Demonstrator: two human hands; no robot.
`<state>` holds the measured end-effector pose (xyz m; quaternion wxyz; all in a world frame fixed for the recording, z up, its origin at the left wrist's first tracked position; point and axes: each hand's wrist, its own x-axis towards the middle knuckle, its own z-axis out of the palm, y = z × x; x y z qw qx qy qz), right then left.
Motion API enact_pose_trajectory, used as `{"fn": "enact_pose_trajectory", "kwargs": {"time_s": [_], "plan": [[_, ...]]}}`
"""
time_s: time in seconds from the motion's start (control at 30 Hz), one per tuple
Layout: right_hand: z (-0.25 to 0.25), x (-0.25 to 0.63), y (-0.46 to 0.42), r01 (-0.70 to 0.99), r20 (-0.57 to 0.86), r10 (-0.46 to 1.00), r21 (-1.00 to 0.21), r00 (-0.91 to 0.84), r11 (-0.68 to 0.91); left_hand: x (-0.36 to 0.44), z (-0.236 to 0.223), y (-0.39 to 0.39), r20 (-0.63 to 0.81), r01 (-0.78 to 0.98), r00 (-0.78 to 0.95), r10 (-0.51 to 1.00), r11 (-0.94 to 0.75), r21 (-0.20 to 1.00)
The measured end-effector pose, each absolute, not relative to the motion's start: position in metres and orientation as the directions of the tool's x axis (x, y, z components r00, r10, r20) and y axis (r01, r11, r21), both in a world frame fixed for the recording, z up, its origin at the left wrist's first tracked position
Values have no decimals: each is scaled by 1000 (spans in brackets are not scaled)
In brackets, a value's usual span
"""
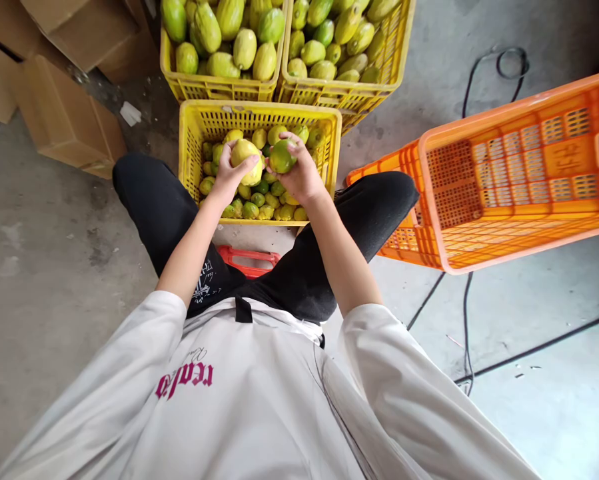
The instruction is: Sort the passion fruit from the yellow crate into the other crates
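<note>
I sit on a low red stool (249,259) facing a yellow crate (192,137) partly filled with small yellow-green fruits. My left hand (228,175) is closed around a pale yellow fruit (244,155) held over the crate. My right hand (302,175) grips a greener fruit (281,157) right beside it. The two fruits nearly touch above the pile.
Two more yellow crates (214,85) (352,93) heaped with larger green-yellow fruits stand behind. An orange crate (519,167) with nothing visible inside lies tilted at the right over another orange one. Cardboard boxes (64,113) sit at the far left. Black cables (466,320) run over the concrete floor.
</note>
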<state>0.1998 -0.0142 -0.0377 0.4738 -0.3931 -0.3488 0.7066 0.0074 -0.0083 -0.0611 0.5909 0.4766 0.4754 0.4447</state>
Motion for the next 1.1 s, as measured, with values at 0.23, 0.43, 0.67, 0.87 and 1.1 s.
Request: {"fn": "enact_pose_trajectory", "kwargs": {"time_s": [0.23, 0.43, 0.67, 0.87, 1.1], "plan": [[-42, 200, -11, -437, -223, 929, -833, -296, -339, 5, -55, -5, -191, -165, 83, 978, 203, 965], [-41, 197, -17, -304, -289, 933, -888, -216, -346, 10, -41, -7, -181, -92, 204, 962, 203, 975], [-38, 196, -20, -283, -308, 912, -880, -272, -381, 14, -37, -10, -207, -72, 239, 949, 230, 970], [-38, 198, -21, -262, -300, 918, -893, -260, -366, 11, -38, -11, -200, -68, 253, 946, 224, 972], [-33, 198, -15, -255, -298, 925, -900, -236, -354, 6, -62, -4, -180, -14, 248, 952, 189, 982]]}}
